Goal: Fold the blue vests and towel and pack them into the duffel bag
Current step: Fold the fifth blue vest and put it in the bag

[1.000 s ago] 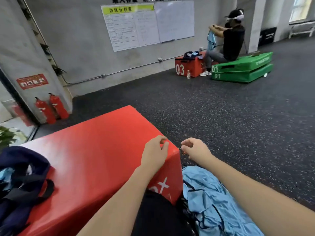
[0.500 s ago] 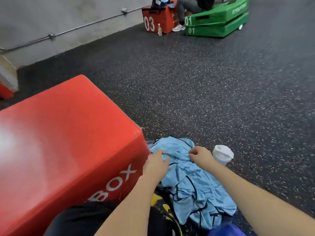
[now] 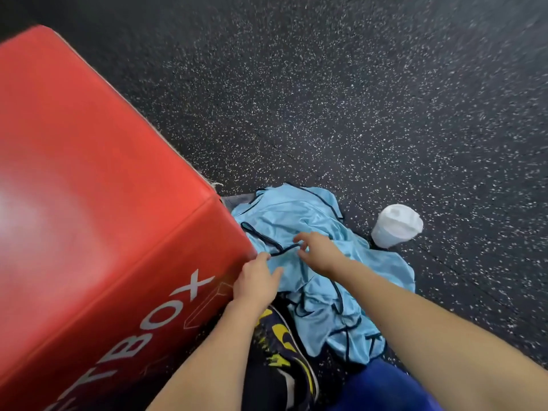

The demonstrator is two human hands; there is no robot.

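A crumpled heap of light blue vests [image 3: 323,262] with dark trim lies on the speckled floor beside the red box. My left hand [image 3: 256,280] hovers at the heap's left edge, fingers loosely spread, holding nothing. My right hand [image 3: 315,250] is over the middle of the heap, fingers and thumb curved just above a dark trim loop; no firm grip shows. The duffel bag and the towel are out of view.
A big red padded box [image 3: 98,203] fills the left side. A white lidded cup [image 3: 396,225] stands on the floor right of the vests. My dark and yellow shoe [image 3: 284,348] sits under the heap's near edge; blue fabric [image 3: 382,387] shows at the bottom.
The view has tilted down from the room to the floor. Both hands have dropped from the box's corner onto the vest heap; the right hand has spread from a fist.
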